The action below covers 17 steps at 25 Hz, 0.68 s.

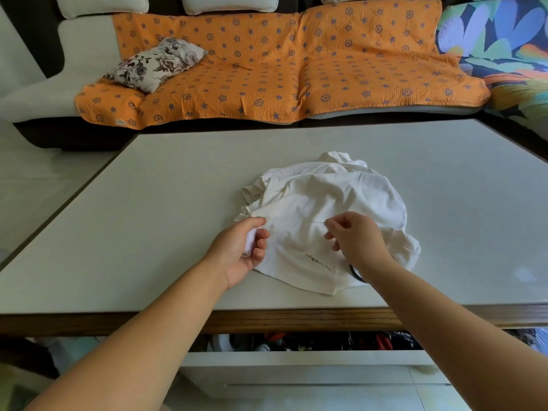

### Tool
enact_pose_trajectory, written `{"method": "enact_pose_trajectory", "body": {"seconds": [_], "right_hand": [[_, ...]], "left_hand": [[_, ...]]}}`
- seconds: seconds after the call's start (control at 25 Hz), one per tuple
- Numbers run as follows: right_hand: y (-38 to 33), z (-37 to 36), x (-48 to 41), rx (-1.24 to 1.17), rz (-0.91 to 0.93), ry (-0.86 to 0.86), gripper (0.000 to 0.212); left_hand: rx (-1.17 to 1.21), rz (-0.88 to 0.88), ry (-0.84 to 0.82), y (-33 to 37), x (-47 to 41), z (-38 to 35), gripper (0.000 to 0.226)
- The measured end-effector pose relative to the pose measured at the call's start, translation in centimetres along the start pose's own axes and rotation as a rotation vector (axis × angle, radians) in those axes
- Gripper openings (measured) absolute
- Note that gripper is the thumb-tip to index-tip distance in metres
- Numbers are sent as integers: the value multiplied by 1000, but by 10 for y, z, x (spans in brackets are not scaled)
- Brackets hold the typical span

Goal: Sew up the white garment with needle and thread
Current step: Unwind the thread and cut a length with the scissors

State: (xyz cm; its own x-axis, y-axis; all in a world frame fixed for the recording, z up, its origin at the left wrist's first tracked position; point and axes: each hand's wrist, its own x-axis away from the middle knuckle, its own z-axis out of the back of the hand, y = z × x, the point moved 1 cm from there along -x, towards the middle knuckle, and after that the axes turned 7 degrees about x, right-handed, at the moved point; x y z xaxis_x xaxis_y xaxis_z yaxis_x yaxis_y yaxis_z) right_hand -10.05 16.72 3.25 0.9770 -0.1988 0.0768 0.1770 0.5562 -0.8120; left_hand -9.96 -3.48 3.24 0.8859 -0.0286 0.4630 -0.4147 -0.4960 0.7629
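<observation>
A crumpled white garment (332, 203) lies on the pale table (148, 218), near its front edge. My left hand (240, 250) grips a bunched fold of the garment's left edge. My right hand (355, 235) hovers over the cloth and pinches a thin needle (318, 221) that points left across the fabric. A dark stitched line (318, 261) shows on the cloth below my hands. The thread itself is too fine to make out.
A dark ring-shaped object (357, 274) peeks out under my right wrist. An open drawer (311, 342) full of small items lies below the table's wooden front edge. Behind the table stands a sofa with an orange cover (267, 69) and a floral cushion (157, 62).
</observation>
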Motion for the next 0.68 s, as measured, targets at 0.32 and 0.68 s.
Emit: {"method": "enact_pose_trajectory", "body": {"seconds": [0.32, 0.68], "right_hand": [[-17, 1, 2, 521, 281, 213, 34], [-20, -30, 26, -61, 206, -497, 34]], "left_hand": [[17, 58, -105, -1, 7, -2, 16], [91, 112, -276, -2, 9, -6, 15]]}}
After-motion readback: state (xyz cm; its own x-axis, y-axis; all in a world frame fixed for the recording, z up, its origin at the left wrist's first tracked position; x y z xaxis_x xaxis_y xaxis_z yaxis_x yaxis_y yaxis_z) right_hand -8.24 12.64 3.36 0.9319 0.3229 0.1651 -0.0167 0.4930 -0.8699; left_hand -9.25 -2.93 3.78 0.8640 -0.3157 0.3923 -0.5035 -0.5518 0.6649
